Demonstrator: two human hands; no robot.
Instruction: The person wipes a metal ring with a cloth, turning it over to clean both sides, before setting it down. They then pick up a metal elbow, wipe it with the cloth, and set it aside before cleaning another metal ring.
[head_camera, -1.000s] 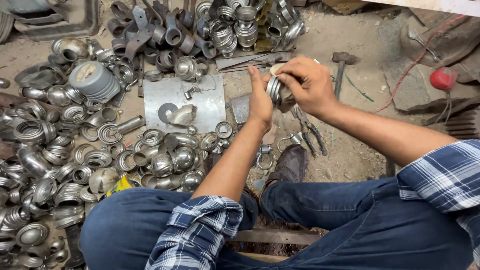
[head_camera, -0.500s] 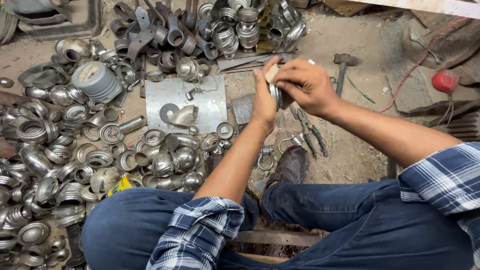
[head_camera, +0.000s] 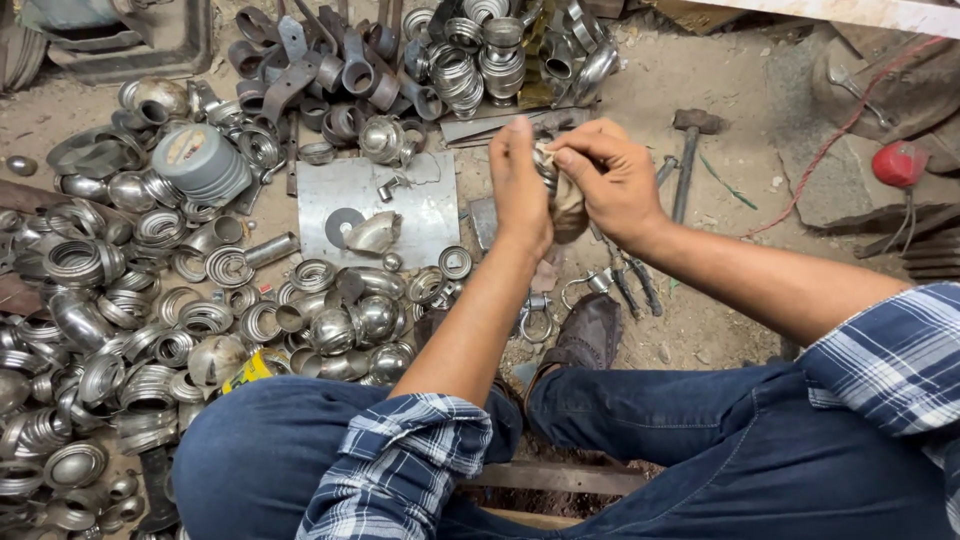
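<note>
Steel ribbed ring (head_camera: 548, 172) pinched between left hand (head_camera: 520, 190) and right hand (head_camera: 612, 180), wrapped in a beige cloth scrap (head_camera: 570, 205), above a flat grey metal plate (head_camera: 425, 205) and black-headed hammer (head_camera: 690, 150).

Both hands (head_camera: 575, 185) now slightly lower, cloth (head_camera: 570, 205) wrapped further over the metal ring (head_camera: 548, 172).

Small shiny metal ring (head_camera: 549, 172) half wrapped in beige cloth (head_camera: 570, 205)

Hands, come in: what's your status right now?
Left hand and right hand together grip a small metal ring part with a cloth. Hammer lies beside. Nothing between.
</note>
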